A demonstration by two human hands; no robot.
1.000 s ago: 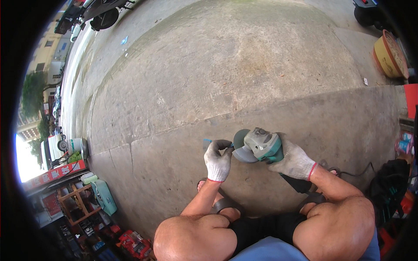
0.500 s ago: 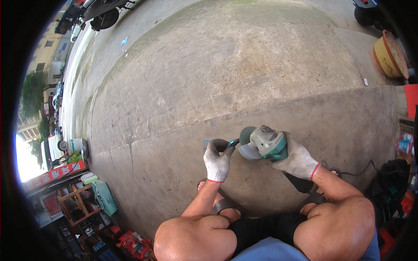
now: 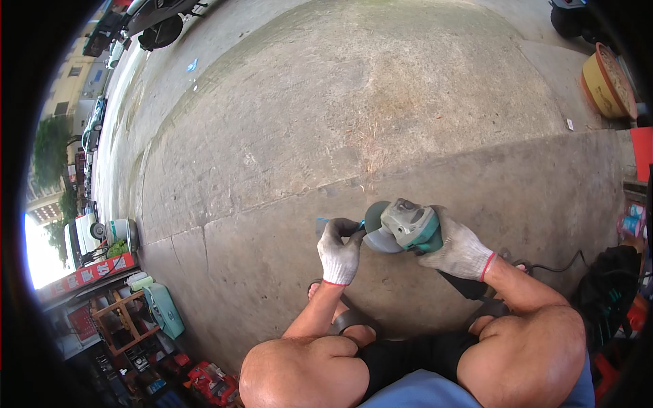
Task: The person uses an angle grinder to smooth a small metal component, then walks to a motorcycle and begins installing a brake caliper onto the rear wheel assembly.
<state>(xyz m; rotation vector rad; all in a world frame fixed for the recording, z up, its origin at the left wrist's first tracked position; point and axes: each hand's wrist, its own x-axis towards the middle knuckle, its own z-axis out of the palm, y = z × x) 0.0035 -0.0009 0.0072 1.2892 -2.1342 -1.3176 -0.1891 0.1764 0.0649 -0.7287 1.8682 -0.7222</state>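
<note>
Crouched over concrete floor [image 3: 422, 95]: right hand [image 3: 461, 250] closed around angle grinder [image 3: 408, 226], left hand [image 3: 340, 250] pinching small blue piece [image 3: 322, 221] steady at the disc [image 3: 378, 230].

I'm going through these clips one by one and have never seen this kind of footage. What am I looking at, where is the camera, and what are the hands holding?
This is one view from a wide fisheye camera on a person's head, looking down, so straight lines bend near the rim. The person squats on a concrete floor; the bare knees fill the bottom. Both hands wear white work gloves. The right hand grips a green and grey angle grinder, its cord trailing right. The left hand holds a small blue-tipped piece close beside the disc; what it is cannot be told. A yellow pot stands far right.
</note>
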